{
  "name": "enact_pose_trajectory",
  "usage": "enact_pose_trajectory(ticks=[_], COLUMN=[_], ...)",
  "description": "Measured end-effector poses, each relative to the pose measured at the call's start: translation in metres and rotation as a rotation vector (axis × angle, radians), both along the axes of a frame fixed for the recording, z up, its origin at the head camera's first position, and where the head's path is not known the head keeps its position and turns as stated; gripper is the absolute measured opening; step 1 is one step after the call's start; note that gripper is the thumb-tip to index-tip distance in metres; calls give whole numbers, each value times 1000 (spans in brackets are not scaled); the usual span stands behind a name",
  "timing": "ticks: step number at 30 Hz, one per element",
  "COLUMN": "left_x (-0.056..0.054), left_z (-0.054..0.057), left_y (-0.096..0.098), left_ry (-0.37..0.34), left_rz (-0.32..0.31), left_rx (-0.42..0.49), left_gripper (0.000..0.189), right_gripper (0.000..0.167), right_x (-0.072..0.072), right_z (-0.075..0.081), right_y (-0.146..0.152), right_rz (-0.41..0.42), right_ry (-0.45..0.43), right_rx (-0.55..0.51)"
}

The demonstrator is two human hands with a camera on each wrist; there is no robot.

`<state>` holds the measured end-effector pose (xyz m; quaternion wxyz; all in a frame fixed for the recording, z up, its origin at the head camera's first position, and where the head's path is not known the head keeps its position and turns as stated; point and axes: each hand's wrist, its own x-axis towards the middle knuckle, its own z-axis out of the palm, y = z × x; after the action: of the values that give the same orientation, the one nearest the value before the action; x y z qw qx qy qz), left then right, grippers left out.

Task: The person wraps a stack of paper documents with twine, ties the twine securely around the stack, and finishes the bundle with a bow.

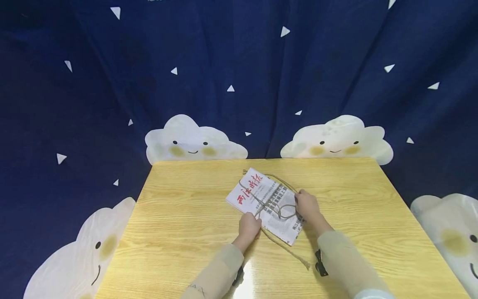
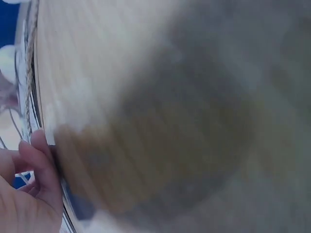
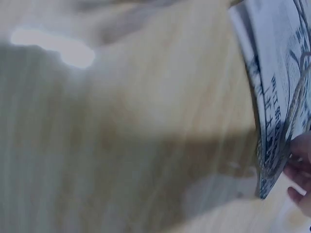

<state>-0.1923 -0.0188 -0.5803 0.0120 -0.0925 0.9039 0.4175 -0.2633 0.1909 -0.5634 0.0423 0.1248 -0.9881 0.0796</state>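
Note:
A folded newspaper (image 1: pixel 277 222) with red headline characters lies slanted on the wooden table. Thin twine (image 1: pixel 257 198) crosses over it and forms a loop on its face; one loose twine end trails onto the wood in front. At the paper's near left edge, my left hand (image 1: pixel 249 227) pinches the twine. My right hand (image 1: pixel 308 207) holds twine at the right edge. In the right wrist view, fingers (image 3: pixel 299 167) grip the twine (image 3: pixel 297 97) beside the newspaper corner (image 3: pixel 269 53). The left wrist view shows the left hand (image 2: pixel 34 189) at the frame's edge, its grip partly hidden.
The light wooden table (image 1: pixel 179 207) extends around the newspaper on all sides. Behind it hangs a dark blue curtain (image 1: pixel 231 50) with white triangles and smiling clouds. A dark strap piece (image 1: pixel 320 263) hangs below the right sleeve.

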Motion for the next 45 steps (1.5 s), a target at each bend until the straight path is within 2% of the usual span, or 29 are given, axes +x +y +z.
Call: enact_pose_trajectory(ticks=[2, 9, 18, 23, 28, 33, 36, 37, 40, 42, 43, 44, 45], left_x=[-7, -27, -53, -63, -67, -69, -73, -79, -82, -80, -77, -70, -66], left_z=[1, 7, 9, 10, 10, 5, -2, -17, -21, -16, -13, 3, 9], left_y=[-9, -33, -43, -46, -48, -50, -53, -57, -61, -62, -62, -60, -60], left_ry=[18, 60, 116, 103, 66, 55, 56, 102, 117, 103, 123, 90, 111], left_rz=[-9, -65, -118, -130, -143, -164, -190, -207, -238, -251, -258, -254, -256], left_rx=[-85, -217, -370, -439, -455, -421, -379, -362, -322, -310, -311, -317, -319], left_gripper=[26, 22, 16, 15, 13, 11, 11, 14, 14, 12, 12, 9, 9], right_gripper=[15, 8, 12, 14, 15, 20, 17, 16, 17, 17, 16, 15, 14], right_x=[7, 30, 59, 70, 75, 76, 75, 74, 71, 69, 67, 65, 63], right_z=[-1, 5, 12, 13, 12, 14, 18, 20, 25, 28, 30, 30, 32], right_y=[-2, -14, -39, -53, -60, -57, -51, -48, -38, -28, -23, -18, -13], right_rz=[-28, -137, -154, -181, -187, -187, -191, -185, -170, -131, -105, -87, -66], right_ry=[4, -92, -101, -111, -123, -178, -250, -272, -348, -390, -404, -416, -422], right_rx=[-14, -85, -77, -92, -99, -134, -213, -237, -339, -389, -406, -429, -445])
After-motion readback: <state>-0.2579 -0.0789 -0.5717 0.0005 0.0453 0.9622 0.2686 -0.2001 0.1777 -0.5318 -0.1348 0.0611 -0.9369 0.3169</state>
